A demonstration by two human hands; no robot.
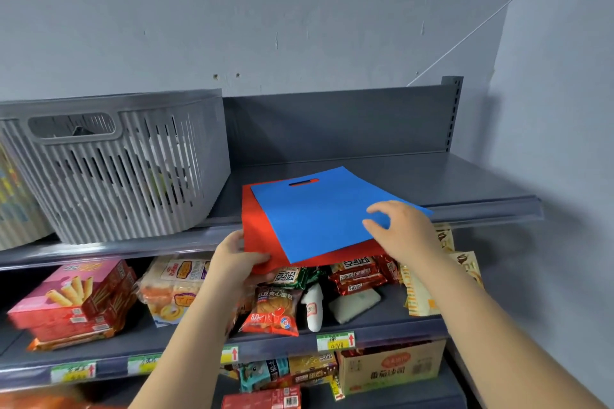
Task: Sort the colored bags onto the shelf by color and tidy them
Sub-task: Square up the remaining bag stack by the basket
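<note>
1. I see the top shelf [415,176], dark grey, with a blue bag [319,212] lying on a red bag [257,226] near its front edge, about the middle of the shelf.
2. The blue bag is turned a little against the red one, so the red shows along its left side and under its near edge. Its cut-out handle points to the back of the shelf, and red shows through the hole.
3. Both bags hang partly over the front edge of the shelf.
4. My left hand [237,257] holds the near left corner of the red bag, the thumb on top and the fingers curled under it.
5. My right hand [403,229] lies on the near right corner of the blue bag. The fingers are bent and spread a little; whether they pinch the bag I cannot tell.
6. A grey slotted basket [123,169] stands at the left end of the same shelf, just beside the bags but not touching them.
7. On the shelf below lie snack packs [275,309] and pink boxes [73,295].
</note>
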